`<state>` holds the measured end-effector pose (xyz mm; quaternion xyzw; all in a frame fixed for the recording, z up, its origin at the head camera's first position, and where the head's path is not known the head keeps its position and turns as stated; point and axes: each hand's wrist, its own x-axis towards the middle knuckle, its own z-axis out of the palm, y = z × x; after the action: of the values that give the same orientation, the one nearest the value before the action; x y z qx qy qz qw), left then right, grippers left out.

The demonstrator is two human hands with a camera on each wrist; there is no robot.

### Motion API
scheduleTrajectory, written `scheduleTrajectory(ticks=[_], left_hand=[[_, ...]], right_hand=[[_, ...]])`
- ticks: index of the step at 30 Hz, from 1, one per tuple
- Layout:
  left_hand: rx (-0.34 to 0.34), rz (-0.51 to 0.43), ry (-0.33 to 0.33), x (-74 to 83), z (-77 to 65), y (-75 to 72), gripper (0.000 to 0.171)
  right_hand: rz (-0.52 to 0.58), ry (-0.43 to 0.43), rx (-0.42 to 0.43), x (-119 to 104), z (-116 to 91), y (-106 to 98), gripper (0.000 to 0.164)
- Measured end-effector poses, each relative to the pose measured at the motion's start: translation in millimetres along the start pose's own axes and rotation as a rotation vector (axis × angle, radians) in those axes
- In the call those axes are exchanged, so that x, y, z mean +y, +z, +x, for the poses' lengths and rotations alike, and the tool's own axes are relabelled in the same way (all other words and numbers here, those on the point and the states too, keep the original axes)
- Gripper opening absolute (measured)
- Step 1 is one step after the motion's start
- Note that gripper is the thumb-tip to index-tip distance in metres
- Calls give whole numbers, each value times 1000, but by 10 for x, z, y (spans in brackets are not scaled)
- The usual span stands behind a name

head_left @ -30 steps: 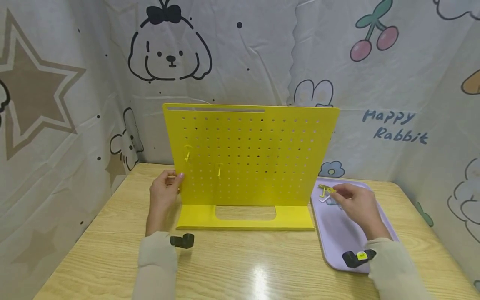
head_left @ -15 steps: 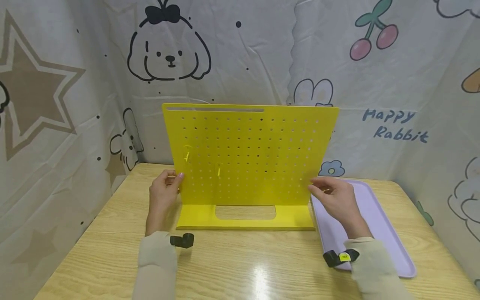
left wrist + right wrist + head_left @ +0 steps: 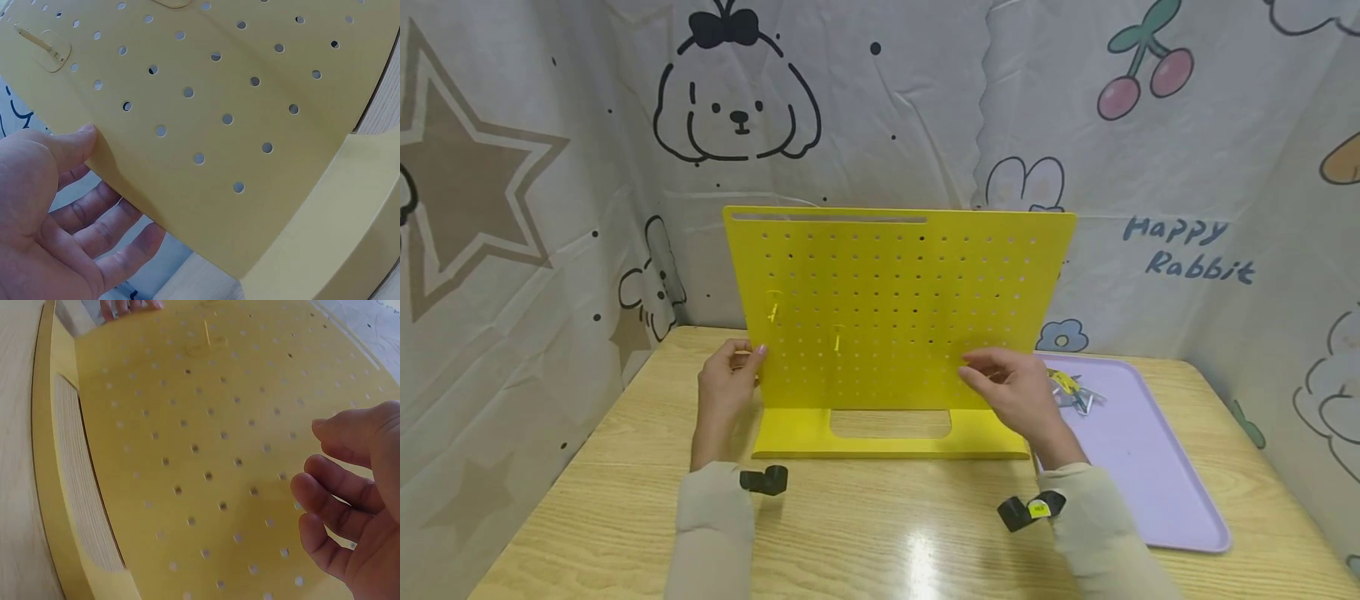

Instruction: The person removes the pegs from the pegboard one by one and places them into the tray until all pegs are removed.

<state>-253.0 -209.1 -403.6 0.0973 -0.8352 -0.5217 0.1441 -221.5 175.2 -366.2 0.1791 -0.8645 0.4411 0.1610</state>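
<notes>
My left hand (image 3: 727,379) grips the left edge of a yellow pegboard (image 3: 887,367), its thumb on the front and its other fingers at the edge and behind it. Two yellow hooks are fitted in the board, one upper left (image 3: 773,310) and one lower towards the middle (image 3: 837,340). My right hand (image 3: 1011,392) is in front of the board's lower right part, thumb and index finger close together, the other fingers curled. Close by in the right wrist view are rows of holes. I cannot tell whether a small yellow piece is between the right fingertips.
A lilac tray (image 3: 1150,467) lies to the right of the board, partly behind the right arm. Loose yellow and silver hooks (image 3: 1075,392) lie at its far left end. The board's foot (image 3: 891,455) rests on a wooden table (image 3: 850,525); a printed curtain hangs behind.
My right hand has moved left from the hooks in the tray, past the board's right edge, to the front of the board. The left hand has stayed on the left edge.
</notes>
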Motion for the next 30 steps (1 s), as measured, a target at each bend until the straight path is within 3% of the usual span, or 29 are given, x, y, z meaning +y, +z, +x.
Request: scheduleTrajectory(ticks=[17, 30], left_hand=[[-2, 9, -2, 10, -13, -7, 36], [-4, 7, 19, -15, -9, 1, 35]], right_hand=[[78, -47, -159, -328, 209, 508, 25], [150, -92, -192, -416, 386, 882, 24]])
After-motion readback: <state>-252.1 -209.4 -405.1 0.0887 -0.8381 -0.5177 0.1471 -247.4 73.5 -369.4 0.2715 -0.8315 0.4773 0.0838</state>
